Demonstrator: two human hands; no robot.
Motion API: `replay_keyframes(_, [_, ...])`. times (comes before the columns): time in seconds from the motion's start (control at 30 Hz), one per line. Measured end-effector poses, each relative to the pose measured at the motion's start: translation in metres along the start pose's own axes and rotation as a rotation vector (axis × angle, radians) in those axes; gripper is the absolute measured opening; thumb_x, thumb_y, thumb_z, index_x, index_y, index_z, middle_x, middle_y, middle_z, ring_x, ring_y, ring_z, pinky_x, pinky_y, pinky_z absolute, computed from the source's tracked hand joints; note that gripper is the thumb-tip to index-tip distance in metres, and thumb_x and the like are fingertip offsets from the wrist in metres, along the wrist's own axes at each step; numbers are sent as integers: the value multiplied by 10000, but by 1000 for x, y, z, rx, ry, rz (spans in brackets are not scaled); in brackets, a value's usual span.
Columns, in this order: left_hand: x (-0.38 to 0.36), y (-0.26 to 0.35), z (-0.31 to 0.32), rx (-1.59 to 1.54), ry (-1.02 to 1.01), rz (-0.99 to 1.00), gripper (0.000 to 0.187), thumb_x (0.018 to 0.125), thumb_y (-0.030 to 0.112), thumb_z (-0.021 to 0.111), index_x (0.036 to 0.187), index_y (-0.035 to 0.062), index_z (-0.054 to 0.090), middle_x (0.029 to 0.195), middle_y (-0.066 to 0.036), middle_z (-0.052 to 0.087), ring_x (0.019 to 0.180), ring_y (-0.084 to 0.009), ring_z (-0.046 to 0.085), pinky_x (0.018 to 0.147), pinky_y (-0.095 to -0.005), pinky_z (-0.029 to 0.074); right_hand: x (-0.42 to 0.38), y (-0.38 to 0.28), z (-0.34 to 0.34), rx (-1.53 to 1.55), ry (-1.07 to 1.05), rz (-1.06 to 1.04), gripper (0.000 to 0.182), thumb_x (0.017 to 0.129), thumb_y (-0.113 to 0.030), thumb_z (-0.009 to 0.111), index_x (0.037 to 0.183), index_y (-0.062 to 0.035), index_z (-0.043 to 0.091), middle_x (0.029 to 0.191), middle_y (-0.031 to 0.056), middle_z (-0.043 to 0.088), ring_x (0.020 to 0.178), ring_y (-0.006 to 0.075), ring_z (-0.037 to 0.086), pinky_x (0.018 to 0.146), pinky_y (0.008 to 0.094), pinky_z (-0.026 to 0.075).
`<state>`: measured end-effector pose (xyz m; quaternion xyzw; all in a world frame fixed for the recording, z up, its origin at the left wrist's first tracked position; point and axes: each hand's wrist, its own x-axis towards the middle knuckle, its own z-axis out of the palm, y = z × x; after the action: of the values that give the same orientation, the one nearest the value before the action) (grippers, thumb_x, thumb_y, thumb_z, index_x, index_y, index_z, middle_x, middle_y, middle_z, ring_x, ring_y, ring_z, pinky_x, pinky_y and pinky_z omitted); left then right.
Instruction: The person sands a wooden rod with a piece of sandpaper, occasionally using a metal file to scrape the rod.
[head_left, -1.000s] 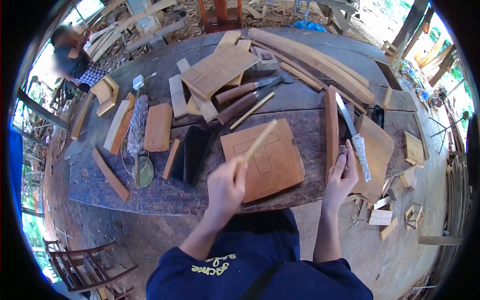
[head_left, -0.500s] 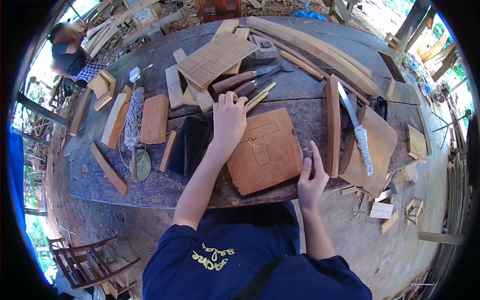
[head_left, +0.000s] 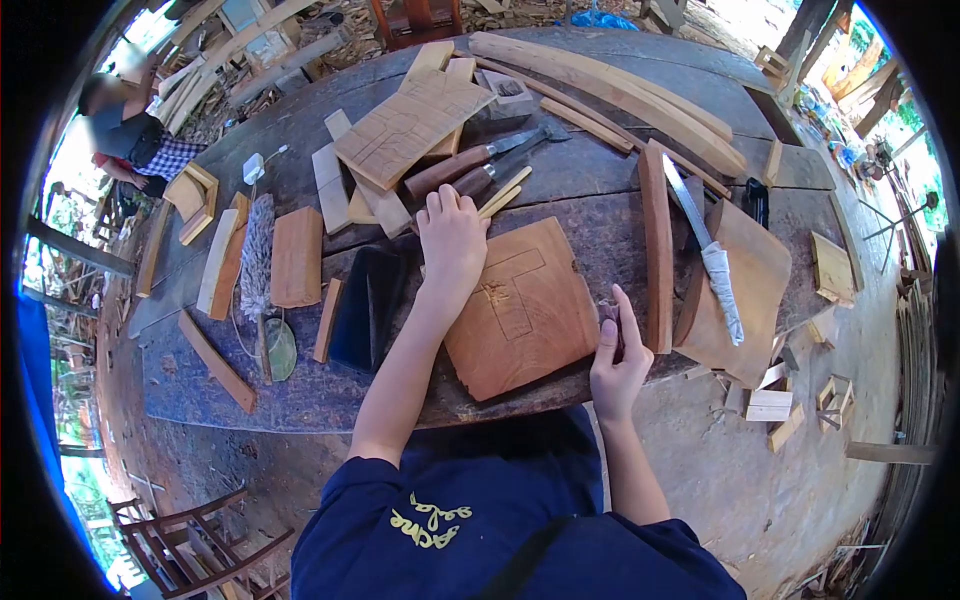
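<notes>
Across the dark wooden counter (head_left: 600,205), a reddish-brown, pencil-outlined wooden block (head_left: 520,325) lies between the hands. Left hand (head_left: 453,240): fingers curled beside brown-handled tools (head_left: 447,173), grip indeterminable. Right hand (head_left: 620,365): fingers pinching a small dark object (head_left: 608,313).

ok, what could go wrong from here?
Likely risks:
Lifting the nearer brown-handled tool with the left hand could knock the sticks beside it.
The marked board has no visible clamp, so it may shift under force.
The wrapped-handle blade lies across the curved block; a bump might slide it off.
</notes>
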<state>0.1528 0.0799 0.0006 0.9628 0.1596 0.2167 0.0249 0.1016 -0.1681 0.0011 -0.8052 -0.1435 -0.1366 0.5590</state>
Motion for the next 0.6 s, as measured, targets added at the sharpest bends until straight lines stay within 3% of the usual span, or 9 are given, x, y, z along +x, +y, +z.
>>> replay_keyframes(0.07, [1, 2, 0, 35, -5, -13, 344, 817, 276, 772, 1018, 26, 648, 1084, -103, 520, 1083, -275, 497, 859, -414, 416, -1, -1, -1, -1, -1, 15, 378, 989, -41, 556, 1365, -51, 595, 1009, 213, 738, 902, 256, 753, 744, 331, 558])
replay_keyframes(0.17, [0, -1, 1, 29, 22, 0, 260, 829, 244, 763, 992, 86, 638, 1061, -89, 501, 1053, -272, 504, 855, -418, 412, 1, -2, -1, -24, -10, 23, 381, 984, -37, 558, 1363, -47, 596, 1013, 222, 734, 903, 273, 754, 737, 333, 557])
replay_keyframes(0.4, [-2, -2, 0, -56, 22, 5, 334, 845, 321, 760, 1003, 66, 613, 1062, -93, 492, 1048, -277, 495, 879, -421, 389, 2, -2, -2, -8, -13, -16, 389, 974, -17, 568, 1362, -29, 591, 1024, 231, 732, 953, 275, 748, 783, 327, 558])
replay_keyframes(0.5, [-3, 1, -4, -64, 20, 6, 388, 855, 376, 749, 1022, 60, 598, 1050, -94, 485, 1043, -281, 489, 882, -426, 386, 2, -2, -2, -6, -15, -5, 386, 976, -21, 569, 1361, -23, 590, 1035, 230, 733, 979, 274, 744, 801, 323, 558])
replay_keyframes(0.6, [-3, 2, -6, -53, 5, 33, 553, 852, 510, 705, 1013, -9, 606, 1052, -124, 493, 1026, -284, 493, 870, -433, 397, 3, -3, -3, -12, -15, -9, 383, 980, -28, 567, 1362, -21, 588, 1041, 232, 732, 991, 273, 741, 809, 320, 559])
